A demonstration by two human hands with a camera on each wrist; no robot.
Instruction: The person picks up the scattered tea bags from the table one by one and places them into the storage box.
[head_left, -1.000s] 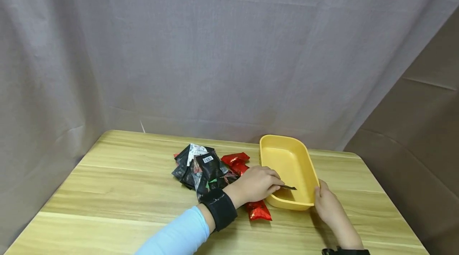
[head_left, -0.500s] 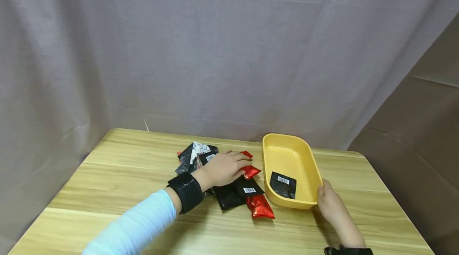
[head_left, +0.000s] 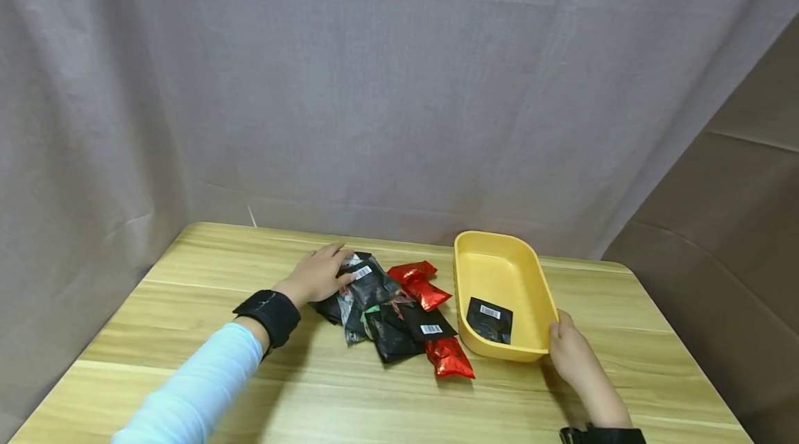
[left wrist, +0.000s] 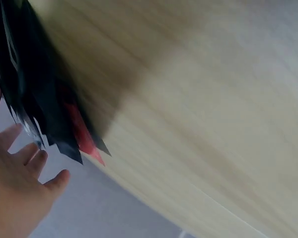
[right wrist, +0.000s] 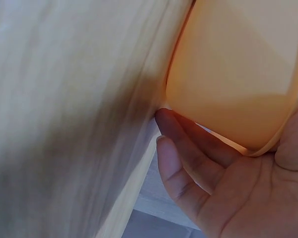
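Observation:
My left hand (head_left: 318, 274) reaches over the left end of a heap of flat black packets (head_left: 390, 340), fingers spread and relaxed. In the left wrist view its fingertips are close to the black packets (left wrist: 37, 94); whether they touch is unclear. A red edge (left wrist: 82, 131) sticks out among them. With thumb and fingers, my right hand (head_left: 573, 354) grips the near right corner of a yellow tray (head_left: 499, 267). The right wrist view shows the thumb at the tray's rim (right wrist: 256, 151) and fingers beneath. One black packet (head_left: 490, 320) with a white barcode label lies in the tray.
Shiny red packets (head_left: 419, 284) lie between the heap and the tray, and another red packet (head_left: 449, 359) lies in front. The wooden table (head_left: 156, 333) ends at a grey cloth backdrop (head_left: 374, 118) behind the heap and tray.
My left hand has left the tray, where the black packet now lies flat, and moved left across the heap to its far end. My right hand keeps its hold on the tray.

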